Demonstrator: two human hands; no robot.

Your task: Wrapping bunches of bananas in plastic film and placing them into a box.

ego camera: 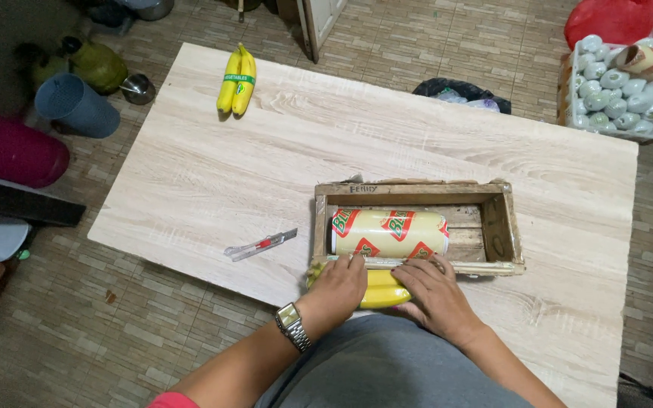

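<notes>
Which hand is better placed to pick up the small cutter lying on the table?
The left hand. The cutter lies on its side of the wooden box; the right hand would have to cross over the bananas.

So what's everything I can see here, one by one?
Table: one, pale wood, centre.
Wooden box: one, brown, on the table's near side.
Film roll: one, yellow and red, lying in the box.
Banana bunch: one, yellow with a green band, far corner.
Bananas: yellow, count unclear, under both hands.
Utility knife: one, clear and red, left of the box.
Crate of wrapped items: one, white, floor, top right.
Left hand: on the bananas, wristwatch on it.
Right hand: on the bananas.
</notes>
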